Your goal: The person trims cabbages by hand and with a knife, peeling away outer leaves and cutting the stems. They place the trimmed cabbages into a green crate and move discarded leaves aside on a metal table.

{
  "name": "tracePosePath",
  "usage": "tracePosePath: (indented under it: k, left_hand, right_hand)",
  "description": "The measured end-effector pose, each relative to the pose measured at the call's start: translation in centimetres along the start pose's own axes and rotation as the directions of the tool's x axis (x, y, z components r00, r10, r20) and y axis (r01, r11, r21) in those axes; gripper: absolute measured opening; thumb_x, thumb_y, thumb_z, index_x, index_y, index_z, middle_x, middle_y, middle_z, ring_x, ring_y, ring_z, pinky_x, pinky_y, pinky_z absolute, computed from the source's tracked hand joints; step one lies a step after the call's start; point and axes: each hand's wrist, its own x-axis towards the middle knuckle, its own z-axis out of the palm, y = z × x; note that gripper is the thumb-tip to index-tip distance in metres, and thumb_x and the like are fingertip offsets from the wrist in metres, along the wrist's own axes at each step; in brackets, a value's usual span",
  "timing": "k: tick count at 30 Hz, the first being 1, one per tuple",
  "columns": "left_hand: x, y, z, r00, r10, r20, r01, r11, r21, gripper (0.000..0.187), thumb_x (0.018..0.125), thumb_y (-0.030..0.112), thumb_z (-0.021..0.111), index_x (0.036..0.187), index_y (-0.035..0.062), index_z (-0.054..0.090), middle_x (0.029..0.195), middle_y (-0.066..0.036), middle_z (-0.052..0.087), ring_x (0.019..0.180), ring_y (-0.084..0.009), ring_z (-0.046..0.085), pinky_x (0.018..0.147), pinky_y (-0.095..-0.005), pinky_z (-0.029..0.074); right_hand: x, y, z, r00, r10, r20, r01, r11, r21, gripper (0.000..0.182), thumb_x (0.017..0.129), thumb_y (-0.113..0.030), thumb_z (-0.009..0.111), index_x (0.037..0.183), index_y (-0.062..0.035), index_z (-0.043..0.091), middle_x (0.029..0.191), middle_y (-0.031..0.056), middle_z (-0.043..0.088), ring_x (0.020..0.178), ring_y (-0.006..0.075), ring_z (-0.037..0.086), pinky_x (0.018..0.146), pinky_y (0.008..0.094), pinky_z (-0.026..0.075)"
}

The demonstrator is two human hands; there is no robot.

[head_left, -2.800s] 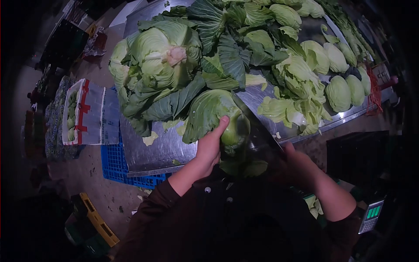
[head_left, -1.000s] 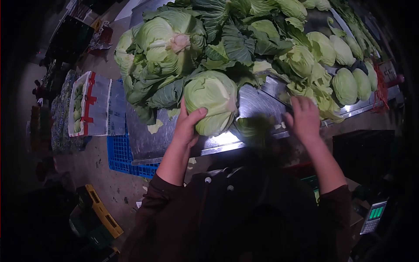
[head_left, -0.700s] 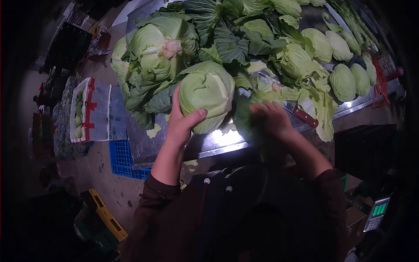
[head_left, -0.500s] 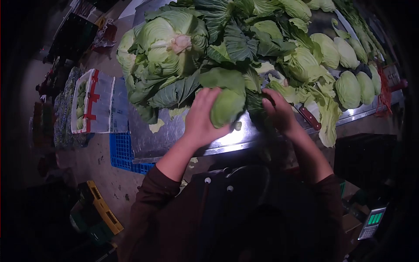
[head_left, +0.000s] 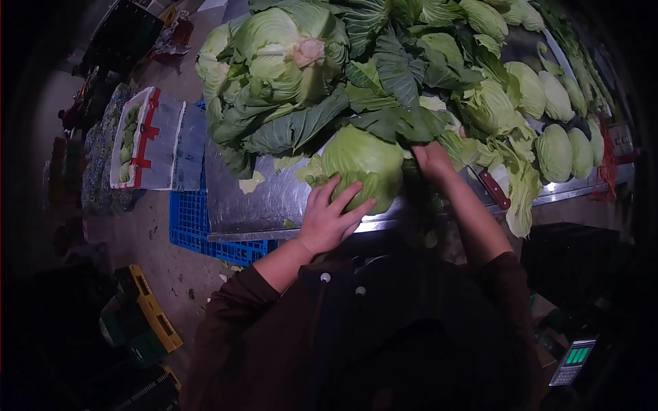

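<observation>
A pale green cabbage head (head_left: 363, 164) rests near the front edge of the metal table (head_left: 264, 209). My left hand (head_left: 329, 218) lies against its lower left side, fingers spread. My right hand (head_left: 432, 161) is to the right of the cabbage, beside dark outer leaves (head_left: 404, 123); its fingertips are partly hidden under them, so what they hold is unclear. Right of that hand, a knife with a dark red handle (head_left: 493, 190) lies among loose leaves (head_left: 519, 205). Behind on the left is a large leafy cabbage (head_left: 288, 51) with its cut stem showing.
Several trimmed cabbages (head_left: 554, 152) sit at the right, near red netting (head_left: 603, 161). A white box with red tape (head_left: 147, 140) stands left of the table, above a blue crate (head_left: 188, 219). A lit scale display (head_left: 578, 355) is at the lower right.
The cabbage by my left hand now shows a larger, paler side. My left hand has moved down and spread its fingers. Dark leaves now lie behind the cabbage, and my right hand reaches beneath them.
</observation>
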Motion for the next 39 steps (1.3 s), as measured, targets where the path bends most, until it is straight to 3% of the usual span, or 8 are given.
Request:
tracePosePath:
  k: [8,18,24,26,32,33,34,39]
  left_hand:
    - [-0.6,-0.9,1.4,0.994,0.039,-0.105,-0.044,0.998,-0.042,0.042,0.07,0.014,0.065,0.11,0.0273,0.066,0.122,-0.001,0.054,0.112,-0.0312,0.047,0.09,-0.0439,0.041]
    - [-2.0,-0.9,1.8,0.97,0.16,-0.183,-0.167,0.986,-0.02,0.034,0.072,0.016,0.059,0.105,0.021,0.066,0.114,0.0,0.057,0.105,-0.0238,0.049,0.087,-0.0396,0.041]
    - [-3.5,-5.1,3.6,0.995,-0.104,-0.004,0.104,0.992,0.072,0.029,0.071,0.017,0.06,0.097,0.0227,0.071,0.107,-0.001,0.062,0.098,-0.024,0.055,0.084,-0.0388,0.044]
    - [-2.6,-7.0,4.4,0.929,-0.37,-0.019,0.37,0.929,-0.004,0.025,0.072,0.016,0.061,0.095,0.0204,0.071,0.11,-0.003,0.061,0.104,-0.0264,0.054,0.09,-0.0416,0.042]
    - [1.1,-4.0,-1.4,0.919,-0.353,-0.174,0.325,0.93,-0.171,0.036,0.075,0.017,0.067,0.11,0.0146,0.066,0.119,-0.008,0.058,0.111,-0.0302,0.05,0.1,-0.0418,0.036]
    - [1.6,-3.4,-1.5,0.807,-0.584,0.085,0.428,0.479,-0.766,0.046,0.079,0.02,0.067,0.123,0.014,0.055,0.124,-0.008,0.055,0.115,-0.029,0.049,0.101,-0.0408,0.037]
    - [2.5,-2.5,-2.0,0.707,-0.554,0.44,0.355,-0.26,-0.898,0.057,0.083,0.022,0.066,0.135,0.0134,0.044,0.129,-0.008,0.053,0.118,-0.0278,0.048,0.102,-0.0398,0.037]
    - [4.8,-3.0,-2.4,0.814,-0.33,0.478,0.127,-0.702,-0.701,0.067,0.085,0.021,0.065,0.14,0.0063,0.029,0.13,-0.013,0.049,0.121,-0.0265,0.047,0.102,-0.0407,0.039]
  right_hand:
    - [-0.3,-9.2,-1.7,0.951,-0.002,0.309,-0.248,0.59,0.768,0.05,0.086,-0.038,0.065,0.116,0.0013,0.057,0.105,0.0077,0.064,0.097,0.0167,0.059,0.084,0.0316,0.047]
    - [1.0,-8.1,-0.8,0.92,0.116,0.373,-0.383,0.459,0.802,0.055,0.081,-0.028,0.073,0.123,0.0006,0.052,0.107,0.0115,0.063,0.098,0.0185,0.061,0.087,0.0332,0.049]
    - [0.2,-8.8,-3.9,0.964,0.073,0.257,-0.239,-0.192,0.952,0.061,0.091,-0.047,0.054,0.134,-0.0046,0.044,0.13,0.013,0.053,0.118,0.0271,0.053,0.1,0.0417,0.043]
    - [-0.6,-9.5,-4.5,0.968,0.107,0.226,-0.204,-0.188,0.961,0.061,0.091,-0.044,0.056,0.136,-0.0052,0.042,0.132,0.0125,0.052,0.119,0.0268,0.052,0.099,0.0419,0.044]
    - [-2.7,-9.8,-5.3,0.987,0.159,0.021,-0.035,0.087,0.996,0.056,0.086,-0.028,0.066,0.131,-0.0035,0.043,0.126,0.0127,0.054,0.115,0.0241,0.053,0.1,0.0405,0.042]
    - [-3.1,-10.4,-5.2,0.989,0.148,-0.007,-0.013,0.133,0.991,0.059,0.083,-0.025,0.068,0.131,-0.0028,0.042,0.124,0.0125,0.054,0.114,0.0239,0.053,0.099,0.0396,0.042]
    - [-3.5,-10.8,-5.0,0.99,0.136,-0.034,0.009,0.181,0.984,0.062,0.08,-0.021,0.071,0.131,-0.0022,0.041,0.123,0.0122,0.054,0.113,0.0237,0.053,0.099,0.0387,0.042]
    - [-4.6,-11.8,-5.3,0.995,-0.028,0.092,-0.088,0.103,0.991,0.075,0.074,-0.02,0.076,0.134,-0.0021,0.035,0.126,0.013,0.052,0.116,0.0241,0.051,0.099,0.0371,0.042]
